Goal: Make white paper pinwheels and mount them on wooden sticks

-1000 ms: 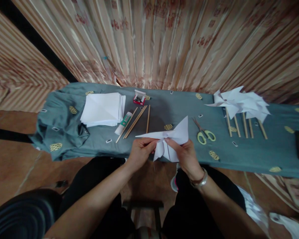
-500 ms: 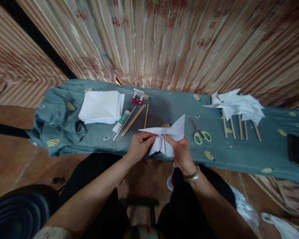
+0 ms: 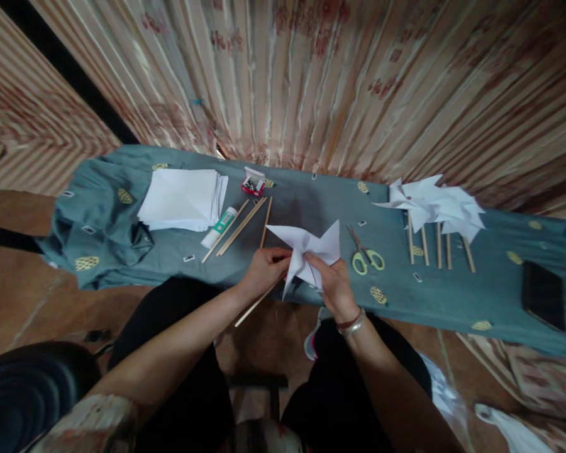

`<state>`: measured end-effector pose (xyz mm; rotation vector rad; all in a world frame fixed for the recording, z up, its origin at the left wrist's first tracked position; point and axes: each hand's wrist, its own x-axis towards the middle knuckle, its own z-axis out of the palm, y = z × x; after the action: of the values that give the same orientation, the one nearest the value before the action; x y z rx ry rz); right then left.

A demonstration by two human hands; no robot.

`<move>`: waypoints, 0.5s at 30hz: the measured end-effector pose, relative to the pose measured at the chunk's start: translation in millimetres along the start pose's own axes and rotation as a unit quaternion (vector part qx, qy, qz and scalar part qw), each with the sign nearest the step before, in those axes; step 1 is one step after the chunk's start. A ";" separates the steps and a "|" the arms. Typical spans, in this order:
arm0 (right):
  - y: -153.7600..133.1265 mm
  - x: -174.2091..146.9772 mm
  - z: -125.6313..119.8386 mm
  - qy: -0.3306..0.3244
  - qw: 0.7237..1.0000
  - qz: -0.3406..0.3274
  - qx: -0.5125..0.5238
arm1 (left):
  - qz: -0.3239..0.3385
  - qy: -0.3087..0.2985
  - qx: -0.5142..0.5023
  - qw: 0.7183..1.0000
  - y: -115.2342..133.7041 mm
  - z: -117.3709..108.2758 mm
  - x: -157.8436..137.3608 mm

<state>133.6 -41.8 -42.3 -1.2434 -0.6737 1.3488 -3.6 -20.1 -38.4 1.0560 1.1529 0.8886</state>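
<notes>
A white paper pinwheel with pointed blades is held up at the front edge of the cloth-covered table. My right hand pinches it, the thumb pressed on its middle and the other fingers behind it. My left hand is closed at the pinwheel's left side around a thin wooden stick, whose free end pokes out below toward my lap. The stick's upper end is hidden by hand and paper. Scissors with yellow-green handles lie right of my right hand.
Left on the cloth are a paper stack, a glue stick, loose wooden sticks and an open red box of small metal pieces. Several pinwheels on sticks and a phone lie right.
The pinwheel has turned so its front faces up more. A wooden stick now shows below my left hand. The whole view has shifted slightly, bringing more of the table's right side in.
</notes>
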 end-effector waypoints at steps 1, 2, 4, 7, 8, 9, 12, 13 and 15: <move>-0.5 -0.6 -2.6 0.000 1.000 -0.002 -0.002 | -0.017 -0.009 -0.022 1.000 -0.5 2.4 0.3; -1.1 -1.4 -4.9 0.001 1.000 -0.005 -0.002 | -0.036 -0.018 -0.046 0.998 -1.3 4.6 0.5; -2.1 -2.8 -8.4 0.003 1.000 -0.012 0.001 | -0.076 -0.035 -0.094 0.992 -3.8 8.5 0.5; -3.1 -3.3 -11.4 0.004 1.000 -0.022 0.008 | -0.121 -0.058 -0.140 0.981 -7.8 11.7 0.4; -3.1 -2.9 -12.1 0.008 1.000 -0.021 0.006 | -0.126 -0.061 -0.151 0.978 -8.8 11.9 0.5; -3.0 -2.2 -12.6 0.014 1.000 -0.018 0.002 | -0.128 -0.061 -0.163 0.976 -9.5 11.7 0.7; -2.0 -0.4 -13.0 0.027 0.999 -0.019 -0.009 | -0.125 -0.063 -0.193 0.971 -8.7 9.3 0.8; -1.6 -0.3 -12.5 0.026 0.999 -0.024 -0.011 | -0.123 -0.064 -0.196 0.971 -7.6 8.1 0.5; -1.2 -1.5 -10.4 0.014 0.999 -0.029 -0.014 | -0.111 -0.074 -0.187 0.973 -4.8 5.8 -1.2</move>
<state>143.3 -45.7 -43.7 -1.2527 -0.7067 1.2760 1.9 -23.6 -42.3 0.6582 0.9129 0.7972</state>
